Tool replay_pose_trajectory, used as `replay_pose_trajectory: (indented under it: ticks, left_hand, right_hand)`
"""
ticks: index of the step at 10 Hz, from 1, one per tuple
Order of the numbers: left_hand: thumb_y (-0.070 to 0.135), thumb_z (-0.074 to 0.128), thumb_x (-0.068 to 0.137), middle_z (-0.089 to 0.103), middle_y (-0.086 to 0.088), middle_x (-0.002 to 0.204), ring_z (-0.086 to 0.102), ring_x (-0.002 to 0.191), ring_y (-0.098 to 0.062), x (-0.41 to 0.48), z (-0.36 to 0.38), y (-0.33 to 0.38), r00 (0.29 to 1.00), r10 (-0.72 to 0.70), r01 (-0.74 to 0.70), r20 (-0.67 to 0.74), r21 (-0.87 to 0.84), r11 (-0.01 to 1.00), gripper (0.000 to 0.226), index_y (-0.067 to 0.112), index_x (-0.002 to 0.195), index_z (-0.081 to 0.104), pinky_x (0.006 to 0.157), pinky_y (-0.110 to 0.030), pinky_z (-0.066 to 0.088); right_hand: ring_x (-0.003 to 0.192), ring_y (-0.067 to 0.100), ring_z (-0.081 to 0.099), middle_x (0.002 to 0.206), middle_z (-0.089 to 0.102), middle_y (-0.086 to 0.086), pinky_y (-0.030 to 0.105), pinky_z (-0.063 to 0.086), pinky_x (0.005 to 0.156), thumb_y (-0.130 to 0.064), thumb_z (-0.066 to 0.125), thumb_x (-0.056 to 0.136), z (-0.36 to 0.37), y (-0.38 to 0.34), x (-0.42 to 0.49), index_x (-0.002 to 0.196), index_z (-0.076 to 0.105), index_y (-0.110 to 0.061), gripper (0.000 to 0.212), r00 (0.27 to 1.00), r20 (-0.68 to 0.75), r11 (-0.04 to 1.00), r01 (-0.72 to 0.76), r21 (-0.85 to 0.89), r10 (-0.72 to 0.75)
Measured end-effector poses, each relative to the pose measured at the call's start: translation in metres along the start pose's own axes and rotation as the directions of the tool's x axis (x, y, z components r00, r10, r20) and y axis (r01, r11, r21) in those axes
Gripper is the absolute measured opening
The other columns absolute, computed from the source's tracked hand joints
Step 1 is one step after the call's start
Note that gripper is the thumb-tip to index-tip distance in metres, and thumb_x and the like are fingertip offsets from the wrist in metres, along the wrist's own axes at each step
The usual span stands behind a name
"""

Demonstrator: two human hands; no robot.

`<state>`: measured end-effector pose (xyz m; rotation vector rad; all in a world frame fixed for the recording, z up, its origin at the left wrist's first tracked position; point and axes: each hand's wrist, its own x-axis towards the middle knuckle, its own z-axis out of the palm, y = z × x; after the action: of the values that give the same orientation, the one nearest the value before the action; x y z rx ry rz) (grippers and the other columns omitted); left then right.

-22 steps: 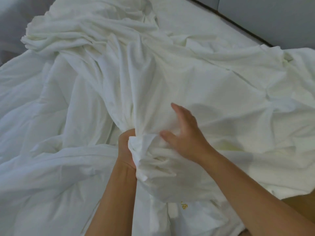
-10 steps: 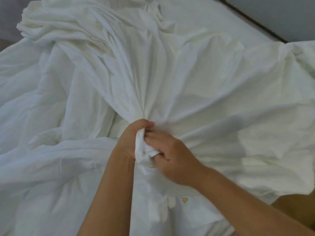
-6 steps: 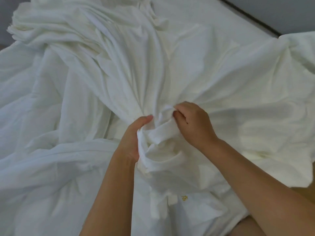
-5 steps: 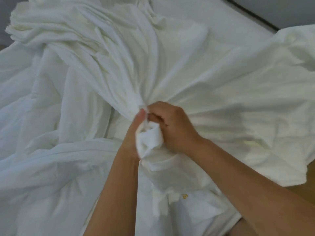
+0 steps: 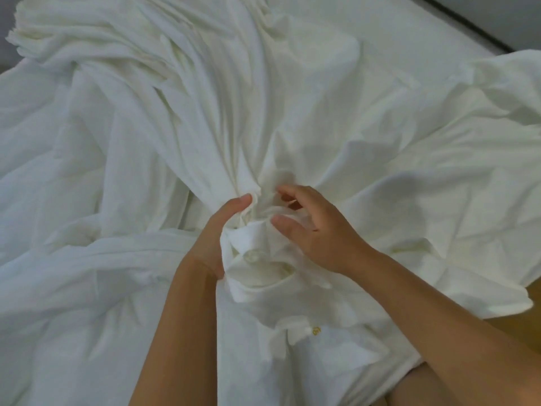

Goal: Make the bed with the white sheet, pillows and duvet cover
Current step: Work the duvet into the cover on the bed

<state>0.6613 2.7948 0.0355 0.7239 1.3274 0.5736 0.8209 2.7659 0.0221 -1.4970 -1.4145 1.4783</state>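
White cloth [image 5: 336,118] fills almost the whole frame, heaped in deep folds on the bed [image 5: 395,27], whose flat bare surface shows only at the upper right. Whether the cloth is the sheet or the duvet cover cannot be told; its layers run together, and its edges are cut off at the left, top and bottom of the frame.

At centre the folds converge into a gathered bunch. The left hand [image 5: 216,235] grips that bunch from the left, thumb up along the pleats; its other fingers are hidden behind the cloth. The right hand [image 5: 316,235] sits just right of the bunch with its fingers [image 5: 288,194] spread and only loosely bent, tips at the cloth. Whether they touch it or hover just off it is hard to make out, as the hand is blurred.

Below the hands a loose flap hangs down, and a small yellow mark [image 5: 316,331] shows on the cloth at lower centre, too small to read. Both forearms enter from the bottom edge. A dark strip [image 5: 468,23] crosses the upper right corner, beyond the bed.
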Motion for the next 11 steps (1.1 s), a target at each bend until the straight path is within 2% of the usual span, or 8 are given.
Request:
replay_pose_trajectory:
  ticks: [2,4,5,6,7,8,9,11]
  left_hand:
    - [0.015,0.066,0.086,0.055,0.009,0.098,0.058,0.096,-0.013,-0.002,0.004,-0.006,0.959,-0.124,0.134,-0.256,0.019,0.991,0.036,0.007,0.12,0.057,0.071,-0.009,0.037]
    - [0.021,0.077,0.064,0.068,-0.013,0.108,0.062,0.107,-0.033,-0.005,0.008,-0.011,0.999,0.035,-0.027,0.001,-0.643,0.766,0.043,0.009,0.104,0.07,0.094,-0.047,0.049]
    - [0.029,0.078,0.062,0.07,-0.009,0.104,0.067,0.099,-0.027,-0.001,0.024,-0.01,0.988,0.02,0.062,0.152,-0.513,0.856,0.043,0.013,0.102,0.073,0.086,-0.041,0.053]
    - [0.046,0.072,0.067,0.071,0.005,0.108,0.067,0.1,-0.015,0.014,0.047,0.002,0.986,-0.104,0.091,0.132,0.101,0.991,0.048,0.026,0.111,0.066,0.09,-0.035,0.052]
    - [0.047,0.074,0.067,0.068,0.011,0.111,0.066,0.1,-0.009,0.027,0.072,0.016,0.988,0.075,-0.122,0.133,0.389,0.913,0.056,0.03,0.119,0.06,0.091,-0.033,0.051]
    - [0.03,0.068,0.071,0.072,-0.001,0.104,0.068,0.097,-0.019,0.027,0.074,0.016,0.981,0.165,-0.171,0.104,0.049,0.984,0.041,0.019,0.11,0.067,0.082,-0.034,0.054]
    - [0.032,0.059,0.08,0.07,-0.012,0.109,0.066,0.102,-0.027,0.019,0.068,0.012,0.958,0.104,-0.008,0.268,-0.338,0.941,0.034,0.014,0.104,0.073,0.081,-0.035,0.055]
    - [0.075,0.054,0.069,0.065,-0.006,0.121,0.062,0.112,-0.023,0.025,0.068,0.037,0.943,0.003,0.033,0.332,-0.102,0.994,0.078,0.023,0.126,0.06,0.098,-0.041,0.048]
  right_hand:
    - [0.124,0.0,0.036,0.134,0.034,-0.022,0.02,0.034,0.098,-0.075,0.068,0.051,0.023,-0.006,-0.007,0.142,0.009,-0.049,0.111,0.964,0.26,0.995,-0.034,-0.098,0.058]
    - [0.103,0.029,0.06,0.114,0.064,0.007,0.028,0.041,0.077,-0.035,0.057,0.086,-0.007,0.021,0.018,0.125,0.051,-0.017,0.043,0.991,0.093,0.908,-0.05,-0.417,0.097]
    - [0.1,0.03,0.06,0.105,0.063,0.011,0.027,0.04,0.075,-0.022,0.062,0.085,-0.035,0.026,0.029,0.112,0.056,-0.003,0.033,0.972,-0.217,0.98,-0.125,-0.156,0.089]
    - [0.108,0.023,0.053,0.113,0.051,0.001,0.021,0.039,0.081,-0.019,0.069,0.077,-0.054,0.021,0.024,0.125,0.048,0.001,0.056,0.907,-0.422,0.992,-0.048,-0.114,-0.004]
    - [0.118,0.009,0.037,0.121,0.035,-0.022,0.019,0.035,0.1,-0.016,0.06,0.077,-0.056,0.012,0.003,0.139,0.037,-0.011,0.066,0.845,-0.508,0.985,0.125,-0.12,-0.169]
    - [0.113,0.001,0.047,0.115,0.045,-0.028,0.016,0.04,0.095,-0.049,0.049,0.078,-0.058,0.002,-0.001,0.114,0.05,-0.043,0.037,0.954,-0.267,0.991,0.127,-0.044,-0.134]
    - [0.103,0.002,0.052,0.114,0.051,-0.02,0.02,0.042,0.086,-0.088,0.046,0.059,-0.067,-0.005,0.011,0.106,0.048,-0.045,0.063,0.991,-0.121,0.985,-0.067,-0.159,0.048]
    - [0.096,0.007,0.064,0.109,0.066,-0.016,0.034,0.053,0.085,-0.094,0.057,0.031,-0.081,-0.028,0.025,0.121,0.055,-0.033,0.109,0.948,0.072,0.896,-0.265,-0.355,0.309]
